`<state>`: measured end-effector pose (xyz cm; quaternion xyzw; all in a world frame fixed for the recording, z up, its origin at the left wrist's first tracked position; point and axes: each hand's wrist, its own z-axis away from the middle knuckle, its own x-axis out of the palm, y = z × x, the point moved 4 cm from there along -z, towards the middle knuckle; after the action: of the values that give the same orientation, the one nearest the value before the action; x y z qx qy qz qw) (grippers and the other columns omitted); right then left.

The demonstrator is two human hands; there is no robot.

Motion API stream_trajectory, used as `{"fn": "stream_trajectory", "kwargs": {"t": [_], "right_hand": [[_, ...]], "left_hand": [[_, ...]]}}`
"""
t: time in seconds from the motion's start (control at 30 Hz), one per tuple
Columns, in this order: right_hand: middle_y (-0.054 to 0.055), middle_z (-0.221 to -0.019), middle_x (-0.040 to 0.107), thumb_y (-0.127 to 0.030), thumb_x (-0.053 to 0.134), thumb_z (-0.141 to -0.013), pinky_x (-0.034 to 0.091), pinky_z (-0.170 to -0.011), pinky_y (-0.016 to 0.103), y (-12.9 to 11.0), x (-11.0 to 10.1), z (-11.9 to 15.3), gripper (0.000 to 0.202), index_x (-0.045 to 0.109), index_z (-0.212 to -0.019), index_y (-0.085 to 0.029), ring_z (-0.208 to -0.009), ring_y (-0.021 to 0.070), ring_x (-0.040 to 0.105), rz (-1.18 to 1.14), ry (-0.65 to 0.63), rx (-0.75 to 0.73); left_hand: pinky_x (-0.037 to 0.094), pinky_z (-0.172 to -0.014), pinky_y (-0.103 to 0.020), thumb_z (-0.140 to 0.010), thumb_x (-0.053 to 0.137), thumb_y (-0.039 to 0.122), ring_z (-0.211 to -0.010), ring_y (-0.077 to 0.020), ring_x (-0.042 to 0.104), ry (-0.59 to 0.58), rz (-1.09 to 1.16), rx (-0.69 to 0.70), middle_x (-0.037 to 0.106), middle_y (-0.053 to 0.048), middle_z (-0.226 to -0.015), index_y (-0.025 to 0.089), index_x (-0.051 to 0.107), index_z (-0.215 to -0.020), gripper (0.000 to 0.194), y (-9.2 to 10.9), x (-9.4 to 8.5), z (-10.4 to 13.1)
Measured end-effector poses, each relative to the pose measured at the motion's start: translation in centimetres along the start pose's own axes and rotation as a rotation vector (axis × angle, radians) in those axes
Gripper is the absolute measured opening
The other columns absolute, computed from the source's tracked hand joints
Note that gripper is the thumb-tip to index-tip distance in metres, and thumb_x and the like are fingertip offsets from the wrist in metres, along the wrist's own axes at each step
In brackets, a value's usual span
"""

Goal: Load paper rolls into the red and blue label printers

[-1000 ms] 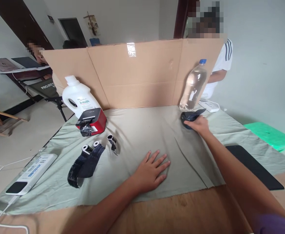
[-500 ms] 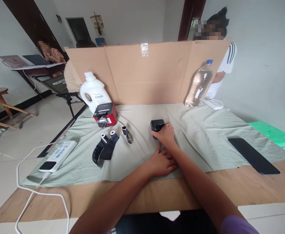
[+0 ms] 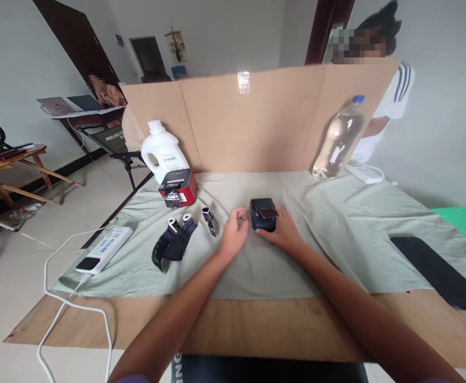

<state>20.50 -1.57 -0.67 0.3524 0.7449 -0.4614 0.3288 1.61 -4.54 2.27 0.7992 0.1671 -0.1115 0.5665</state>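
Observation:
A small black printer (image 3: 263, 223) stands on the cloth in front of me, with a short dark paper strip (image 3: 268, 213) at its top. My right hand (image 3: 284, 230) grips its right side, thumb at the front lower edge. Just left of the printer is my left hand (image 3: 235, 232), fingers loosely bent and apart, holding nothing. Farther left lie a short dark roll (image 3: 209, 221) with its end unrolled and two paper rolls (image 3: 173, 224) with long dark strips (image 3: 181, 242) trailing toward me. Behind them sits a red-and-black printer (image 3: 187, 189) with dark paper at its front.
A white jug (image 3: 165, 151) and a water bottle (image 3: 340, 138) stand before an upright cardboard panel (image 3: 252, 127). A cabled white power bank (image 3: 111, 246) lies left, a dark phone (image 3: 436, 271) right. Beyond the panel is a person (image 3: 400, 90); another sits at the far left.
My left hand has lifted from beside my right wrist to the printer's left. My right hand has shifted from the printer's top and front to its right side. The view has turned slightly left.

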Motion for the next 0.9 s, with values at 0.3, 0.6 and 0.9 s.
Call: {"fn": "stream_trajectory", "kwargs": {"t": [0.3, 0.6, 0.9], "right_hand": [[0.027, -0.127, 0.062, -0.067, 0.072, -0.074, 0.039, -0.104, 0.048, -0.8, -1.0, 0.1, 0.117, 0.024, -0.154, 0.003, -0.123, 0.0419, 0.047, -0.069, -0.122, 0.086], [0.017, -0.116, 0.067, -0.061, 0.080, -0.069, 0.042, -0.096, 0.049, -0.4, -0.7, 0.1, 0.094, 0.045, -0.142, -0.013, -0.116, 0.0397, 0.052, -0.113, -0.098, 0.012], [0.020, -0.119, 0.066, -0.060, 0.077, -0.071, 0.041, -0.095, 0.049, -0.4, -0.3, 0.1, 0.092, 0.044, -0.140, -0.008, -0.117, 0.0425, 0.051, -0.047, -0.116, 0.000]], "left_hand": [[0.029, -0.125, -0.047, -0.084, 0.052, 0.008, -0.144, -0.0248, 0.045, -0.164, -0.076, 0.011, 0.054, -0.010, -0.151, 0.018, 0.050, -0.144, 0.061, -3.7, 2.0, -1.2], [0.036, -0.120, -0.048, -0.081, 0.051, 0.006, -0.140, -0.0308, 0.050, -0.223, -0.326, 0.032, 0.052, -0.016, -0.151, 0.008, 0.046, -0.149, 0.068, -3.4, 1.6, -1.9], [0.043, -0.117, -0.034, -0.079, 0.049, 0.000, -0.136, -0.0210, 0.057, -0.220, -0.295, 0.004, 0.062, -0.007, -0.142, 0.017, 0.055, -0.141, 0.065, -3.3, 1.3, -2.5]]}}
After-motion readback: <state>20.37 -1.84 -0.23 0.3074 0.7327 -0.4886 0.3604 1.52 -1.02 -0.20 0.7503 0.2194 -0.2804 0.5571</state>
